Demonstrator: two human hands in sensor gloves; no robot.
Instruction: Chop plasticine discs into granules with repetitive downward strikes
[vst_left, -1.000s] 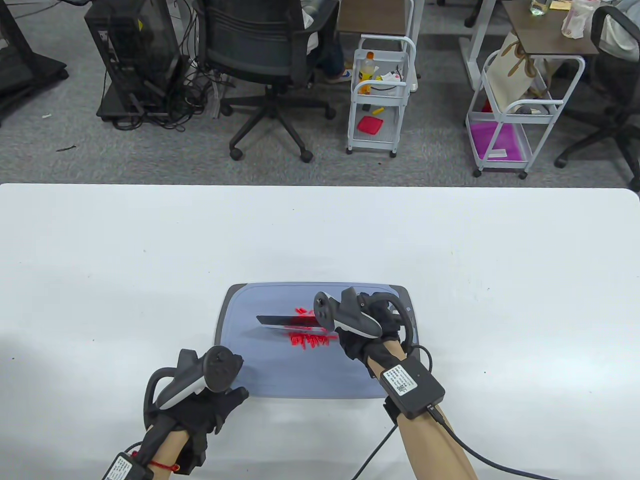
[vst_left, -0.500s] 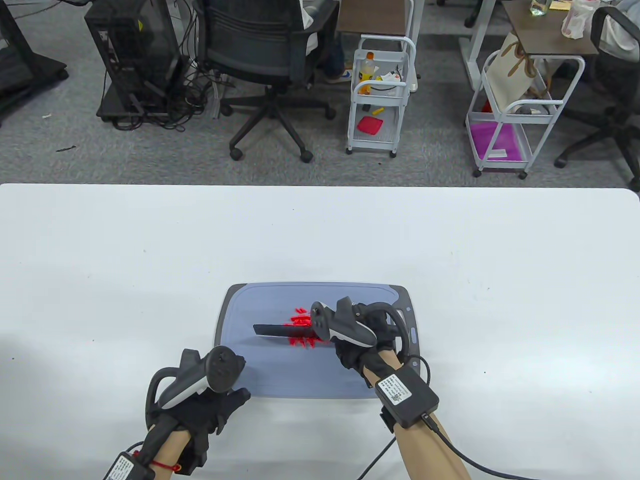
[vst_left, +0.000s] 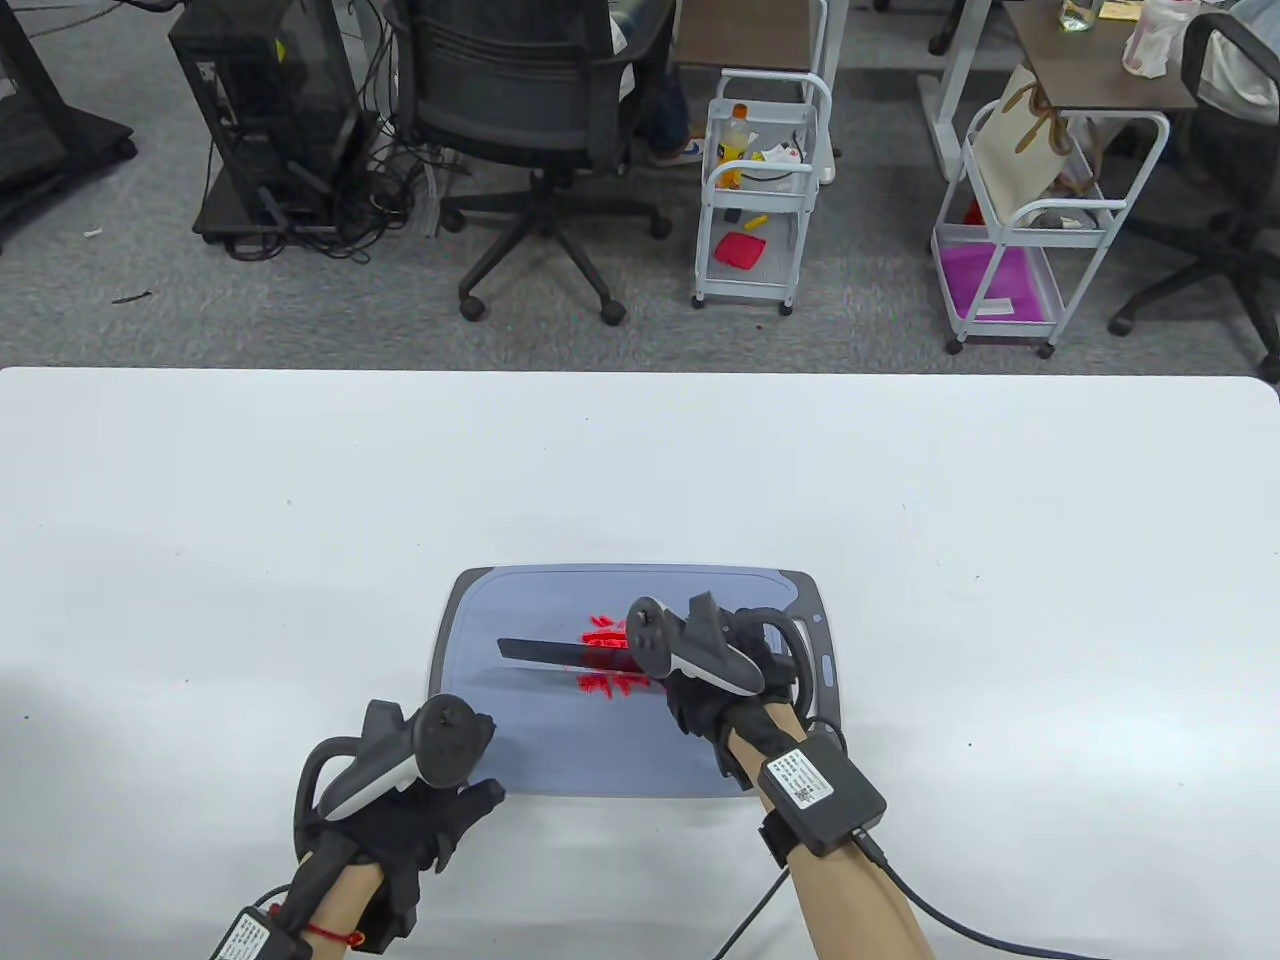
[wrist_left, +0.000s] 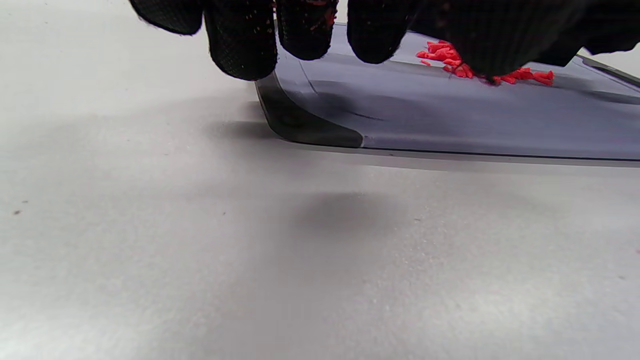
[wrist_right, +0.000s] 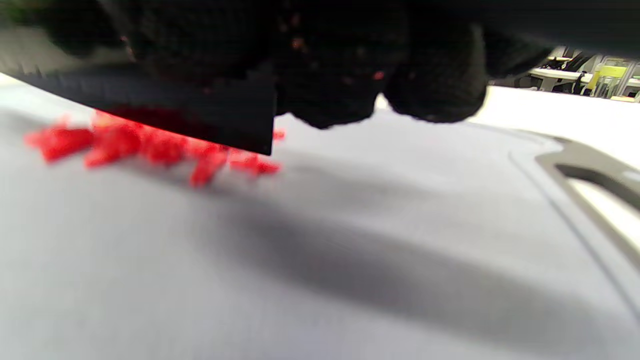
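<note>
Red plasticine pieces (vst_left: 607, 660) lie in a small heap on a blue-grey cutting board (vst_left: 560, 740). My right hand (vst_left: 725, 690) grips the handle of a dark knife (vst_left: 545, 652), whose blade lies across the heap and points left. In the right wrist view the blade (wrist_right: 150, 107) sits over the red pieces (wrist_right: 125, 145), its heel just above the board. My left hand (vst_left: 430, 815) rests at the board's front left corner; its fingertips (wrist_left: 240, 45) touch the board's edge (wrist_left: 310, 125) and hold nothing. The red pieces show behind them (wrist_left: 450, 57).
The board lies on a white table (vst_left: 300, 520) near its front edge. The board's handle slot (wrist_right: 595, 180) is to the right of my right hand. Beyond the table's far edge stand an office chair (vst_left: 530, 130) and white carts (vst_left: 760, 190).
The knife rose and came down again over the heap, its tip shifting slightly left. My right hand moved a little nearer. My left hand stayed at the board's corner.
</note>
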